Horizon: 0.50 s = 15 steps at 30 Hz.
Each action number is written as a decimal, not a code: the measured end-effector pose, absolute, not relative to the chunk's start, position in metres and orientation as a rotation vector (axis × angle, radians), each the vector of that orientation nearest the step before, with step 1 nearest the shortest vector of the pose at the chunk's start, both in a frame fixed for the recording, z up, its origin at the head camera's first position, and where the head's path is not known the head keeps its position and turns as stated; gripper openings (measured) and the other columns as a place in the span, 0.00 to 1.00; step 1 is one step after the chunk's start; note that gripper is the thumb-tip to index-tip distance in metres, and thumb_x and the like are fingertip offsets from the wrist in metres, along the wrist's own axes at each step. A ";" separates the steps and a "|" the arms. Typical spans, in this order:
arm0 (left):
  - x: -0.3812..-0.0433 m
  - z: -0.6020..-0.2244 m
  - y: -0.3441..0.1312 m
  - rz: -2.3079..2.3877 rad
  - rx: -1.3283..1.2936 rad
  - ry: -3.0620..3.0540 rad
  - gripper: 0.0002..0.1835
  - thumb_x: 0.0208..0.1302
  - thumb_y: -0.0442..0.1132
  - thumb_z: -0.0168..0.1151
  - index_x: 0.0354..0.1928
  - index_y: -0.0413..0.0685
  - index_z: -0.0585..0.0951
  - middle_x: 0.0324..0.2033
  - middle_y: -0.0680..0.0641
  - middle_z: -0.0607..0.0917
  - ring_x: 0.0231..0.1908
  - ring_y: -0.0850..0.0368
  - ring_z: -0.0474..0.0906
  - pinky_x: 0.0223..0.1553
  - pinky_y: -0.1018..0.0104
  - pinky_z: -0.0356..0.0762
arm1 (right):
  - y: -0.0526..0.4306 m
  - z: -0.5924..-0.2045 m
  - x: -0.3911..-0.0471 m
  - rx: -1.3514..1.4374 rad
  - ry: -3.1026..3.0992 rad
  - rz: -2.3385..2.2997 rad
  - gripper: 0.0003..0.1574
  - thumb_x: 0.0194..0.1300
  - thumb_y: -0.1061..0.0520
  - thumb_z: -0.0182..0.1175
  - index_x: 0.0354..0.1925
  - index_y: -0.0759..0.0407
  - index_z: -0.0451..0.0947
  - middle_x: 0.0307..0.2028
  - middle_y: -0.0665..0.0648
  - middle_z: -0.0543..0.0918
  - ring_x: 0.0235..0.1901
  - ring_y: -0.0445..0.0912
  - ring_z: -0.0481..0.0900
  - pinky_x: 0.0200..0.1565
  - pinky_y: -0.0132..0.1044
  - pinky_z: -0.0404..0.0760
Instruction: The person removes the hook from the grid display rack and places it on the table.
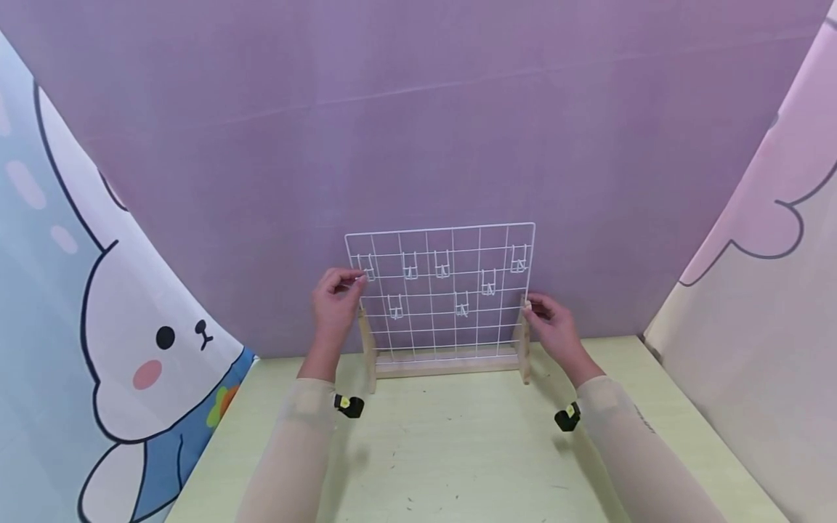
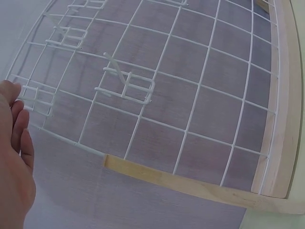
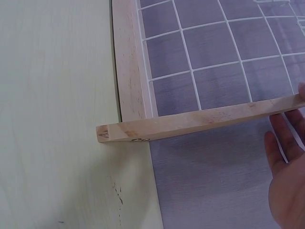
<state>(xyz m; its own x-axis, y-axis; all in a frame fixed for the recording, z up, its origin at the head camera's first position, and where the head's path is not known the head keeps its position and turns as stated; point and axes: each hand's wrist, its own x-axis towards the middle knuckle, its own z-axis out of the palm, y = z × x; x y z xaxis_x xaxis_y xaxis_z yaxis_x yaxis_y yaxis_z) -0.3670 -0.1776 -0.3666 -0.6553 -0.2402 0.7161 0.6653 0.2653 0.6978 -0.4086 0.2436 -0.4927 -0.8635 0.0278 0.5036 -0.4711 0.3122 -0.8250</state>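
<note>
A white wire grid panel stands upright in a wooden stand. Several white wire hooks hang on it at different heights. At the panel's left edge, my left hand pinches the leftmost hook between thumb and fingertips, which partly cover it. My right hand grips the upper end of the stand's right post, thumb to the front and fingers behind. Further along the grid, another hook shows its angled prong in the left wrist view.
The stand rests on a pale yellow-green table near its back edge, with small dark specks on the surface. Behind rises a purple backdrop. Printed cloth with a cartoon rabbit hangs at the left, and a pale printed panel at the right.
</note>
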 end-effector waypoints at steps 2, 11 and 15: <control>-0.368 -0.367 -0.177 -1.488 -0.385 -1.747 0.05 0.67 0.19 0.72 0.42 0.22 0.87 0.40 0.25 0.86 0.38 0.59 0.78 0.45 0.73 0.77 | 0.244 -0.493 -0.409 0.396 -2.158 1.572 0.20 0.80 0.63 0.66 0.65 0.70 0.81 0.55 0.72 0.87 0.49 0.40 0.82 0.53 0.21 0.81; -0.368 -0.366 -0.175 -1.450 -0.337 -1.696 0.05 0.65 0.19 0.75 0.41 0.22 0.89 0.36 0.25 0.88 0.36 0.54 0.81 0.42 0.78 0.79 | 0.244 -0.494 -0.410 0.396 -2.150 1.579 0.20 0.79 0.65 0.66 0.65 0.71 0.81 0.54 0.72 0.86 0.48 0.40 0.82 0.52 0.21 0.82; -0.369 -0.364 -0.174 -1.428 -0.344 -1.680 0.04 0.64 0.18 0.75 0.40 0.23 0.90 0.36 0.26 0.88 0.36 0.54 0.81 0.42 0.79 0.78 | 0.241 -0.490 -0.407 0.400 -2.150 1.579 0.21 0.79 0.67 0.65 0.66 0.74 0.79 0.54 0.76 0.85 0.47 0.36 0.81 0.51 0.20 0.81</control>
